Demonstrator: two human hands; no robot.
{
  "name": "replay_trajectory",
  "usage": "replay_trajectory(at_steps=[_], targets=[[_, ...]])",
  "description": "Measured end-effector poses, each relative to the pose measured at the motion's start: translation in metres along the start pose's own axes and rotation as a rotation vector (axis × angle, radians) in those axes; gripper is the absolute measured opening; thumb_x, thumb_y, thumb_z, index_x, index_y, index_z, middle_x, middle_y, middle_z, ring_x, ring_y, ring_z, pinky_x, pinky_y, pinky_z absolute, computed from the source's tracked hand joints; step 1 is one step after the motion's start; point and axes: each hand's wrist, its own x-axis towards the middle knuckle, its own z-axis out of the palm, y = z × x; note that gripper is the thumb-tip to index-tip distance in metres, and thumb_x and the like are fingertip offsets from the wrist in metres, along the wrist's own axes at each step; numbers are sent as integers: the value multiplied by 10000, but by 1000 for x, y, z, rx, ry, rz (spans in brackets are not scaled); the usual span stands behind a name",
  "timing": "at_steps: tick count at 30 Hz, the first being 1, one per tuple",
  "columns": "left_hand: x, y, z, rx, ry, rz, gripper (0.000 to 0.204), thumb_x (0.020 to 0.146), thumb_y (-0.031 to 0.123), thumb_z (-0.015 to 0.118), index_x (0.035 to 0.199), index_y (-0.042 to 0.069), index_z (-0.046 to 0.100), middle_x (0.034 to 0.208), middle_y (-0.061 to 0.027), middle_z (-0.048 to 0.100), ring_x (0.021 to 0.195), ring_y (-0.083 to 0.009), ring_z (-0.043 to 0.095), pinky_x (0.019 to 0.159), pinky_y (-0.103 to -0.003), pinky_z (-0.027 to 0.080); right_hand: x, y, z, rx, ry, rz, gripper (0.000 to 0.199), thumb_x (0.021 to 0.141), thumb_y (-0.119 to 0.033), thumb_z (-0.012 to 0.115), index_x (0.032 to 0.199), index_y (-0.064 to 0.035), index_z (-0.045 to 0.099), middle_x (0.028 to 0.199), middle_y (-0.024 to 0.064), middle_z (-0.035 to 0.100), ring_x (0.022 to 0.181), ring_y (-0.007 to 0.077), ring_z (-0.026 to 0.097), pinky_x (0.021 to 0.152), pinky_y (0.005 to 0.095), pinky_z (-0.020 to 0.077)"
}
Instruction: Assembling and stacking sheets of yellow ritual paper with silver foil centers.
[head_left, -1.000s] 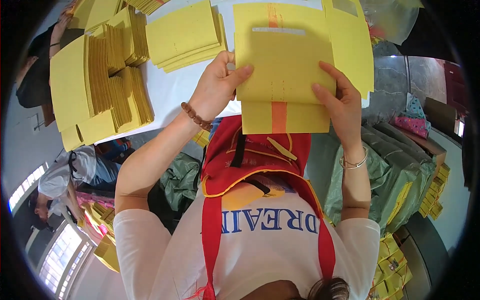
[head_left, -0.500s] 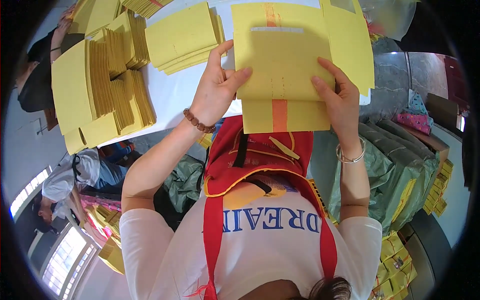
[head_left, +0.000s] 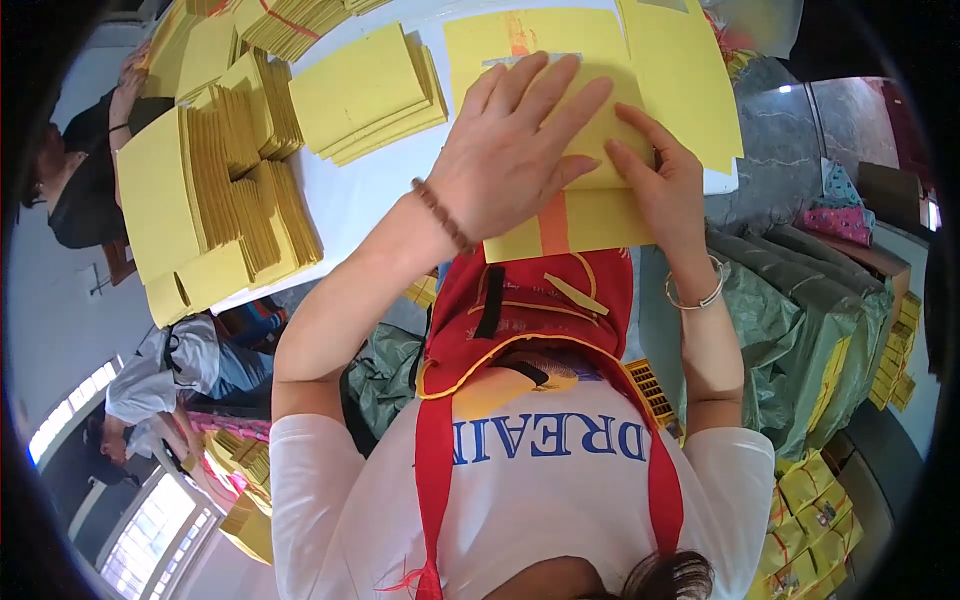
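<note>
Left hand [head_left: 520, 150] and right hand [head_left: 665, 185] flat, fingers spread, pressing yellow sheet [head_left: 590, 215] at table [head_left: 370, 195] edge; stacks [head_left: 225, 190] crowd left.

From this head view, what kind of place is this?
Probably a paper-goods workshop or packing room: stacks of yellow folded sheets on a white table, green wrapped bundles piled beside it, and another person working at the far side.

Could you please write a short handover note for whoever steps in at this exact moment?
Left hand: flat, palm down, pressing on the yellow sheet at the white table edge.
Right hand: fingertips on the same sheet's right side.
Around: loose pile of yellow sheets to the left, fanned yellow stacks further left.
Done: the sheet lies flattened under both hands.
Left: the sheet is not yet set with either pile.
</note>
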Motion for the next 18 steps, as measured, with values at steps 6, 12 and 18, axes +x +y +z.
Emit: replay_trajectory(at_steps=[6,12,18], targets=[[-15,-9,33,145,-108,-28,604,805,459,596,1321,175,464,1354,-152,403,1272,-345,318,1044,-489,247,-1,-5,-5,-114,-50,-17,410,789,-150,678,1173,-41,586,952,127,656,604,143,563,532,246,427],[-12,-10,34,136,-142,-30,605,805,441,608,1326,173,457,1369,-152,380,1278,-346,307,1047,-488,237,-33,-15,-12,-699,155,-499,522,788,-285,662,1263,-119,523,1316,88,486,1020,236,549,859,416,404],[-15,-15,31,109,-90,-18,629,764,396,653,1311,150,462,1370,-156,361,1261,-338,322,1025,-483,251,-51,0,-7,-794,-174,-464,529,821,-427,575,1263,-141,526,1374,38,441,1317,247,341,1038,567,190]])
